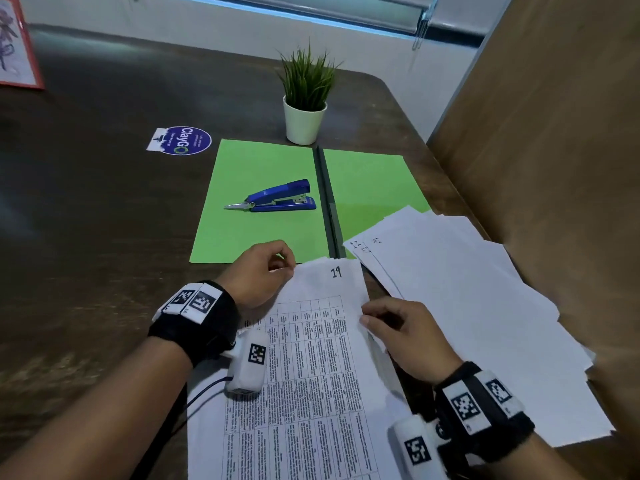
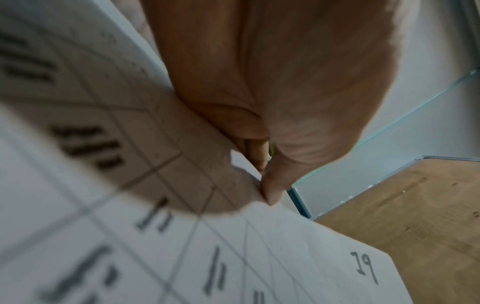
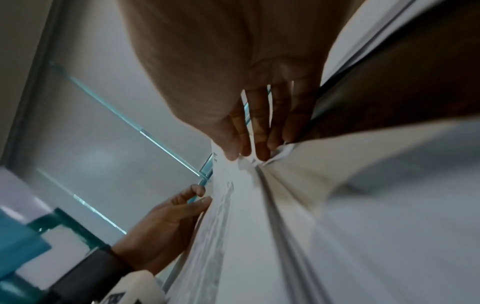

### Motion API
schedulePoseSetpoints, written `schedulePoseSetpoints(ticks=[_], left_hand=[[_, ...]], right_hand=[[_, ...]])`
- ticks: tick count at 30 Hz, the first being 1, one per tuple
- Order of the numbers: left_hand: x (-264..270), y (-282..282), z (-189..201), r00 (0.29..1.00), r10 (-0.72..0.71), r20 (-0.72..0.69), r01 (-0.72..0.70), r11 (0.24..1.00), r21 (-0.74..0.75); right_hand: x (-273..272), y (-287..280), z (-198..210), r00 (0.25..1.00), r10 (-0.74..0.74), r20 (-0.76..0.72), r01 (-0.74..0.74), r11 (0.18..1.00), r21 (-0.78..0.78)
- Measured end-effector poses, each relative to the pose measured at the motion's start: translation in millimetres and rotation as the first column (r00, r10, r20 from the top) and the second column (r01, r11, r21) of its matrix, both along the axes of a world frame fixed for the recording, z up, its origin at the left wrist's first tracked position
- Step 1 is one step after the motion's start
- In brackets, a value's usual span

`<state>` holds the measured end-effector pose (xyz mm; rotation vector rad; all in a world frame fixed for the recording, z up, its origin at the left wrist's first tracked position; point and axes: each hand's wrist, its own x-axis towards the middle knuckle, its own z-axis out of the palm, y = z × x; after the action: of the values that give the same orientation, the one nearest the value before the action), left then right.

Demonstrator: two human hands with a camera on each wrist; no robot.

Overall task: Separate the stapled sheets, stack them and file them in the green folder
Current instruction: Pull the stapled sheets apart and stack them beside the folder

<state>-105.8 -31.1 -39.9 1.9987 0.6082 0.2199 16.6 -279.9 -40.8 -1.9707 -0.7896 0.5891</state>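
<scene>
A printed set of sheets (image 1: pixel 311 358) marked "19" at its top is held above the near table edge. My left hand (image 1: pixel 273 268) pinches the set's top left corner (image 2: pixel 259 197) between thumb and fingers. My right hand (image 1: pixel 377 320) grips the right edge, thumb on top and fingers beneath (image 3: pixel 259 148). The green folder (image 1: pixel 263 195) lies open just beyond, a blue stapler (image 1: pixel 277 199) resting on its left half. A loose spread of white sheets (image 1: pixel 467 299) covers the folder's right lower corner and the table to my right.
A small potted plant (image 1: pixel 304 112) stands at the folder's far edge. A round sticker (image 1: pixel 183 140) is on the dark table (image 1: pixel 104 220) to the left. A brown partition (image 1: pixel 554 168) rises along the right side. A red-edged picture (image 1: pixel 14 46) lies far left.
</scene>
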Motion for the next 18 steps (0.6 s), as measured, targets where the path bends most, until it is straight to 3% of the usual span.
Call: schedulePoseSetpoints(ticks=[4,9,14,18], left_hand=[[2.5,-7.1,-5.6,1.000,-0.008,-0.010,0.007,0.998,-0.065],[2.5,-3.2,-15.1,1.000,0.027,0.005,-0.025,0.974,-0.225],[3.4,-7.8,-13.9,0.998,0.059,0.027,-0.050,0.963,-0.264],[2.2,-10.2,-9.6,0.999,0.040,-0.008,-0.041,0.984,-0.176]], right_hand=[[6.3,-1.7,-4.1,0.998,-0.006,-0.057,0.009,0.998,0.065],[8.9,4.2,-13.3,1.000,-0.024,-0.012,0.025,0.998,0.053],[8.1,5.6,-14.2,0.994,-0.067,-0.083,0.076,0.991,0.113],[0.5,8.5,-16.1,0.986,-0.106,-0.128,0.125,0.980,0.156]])
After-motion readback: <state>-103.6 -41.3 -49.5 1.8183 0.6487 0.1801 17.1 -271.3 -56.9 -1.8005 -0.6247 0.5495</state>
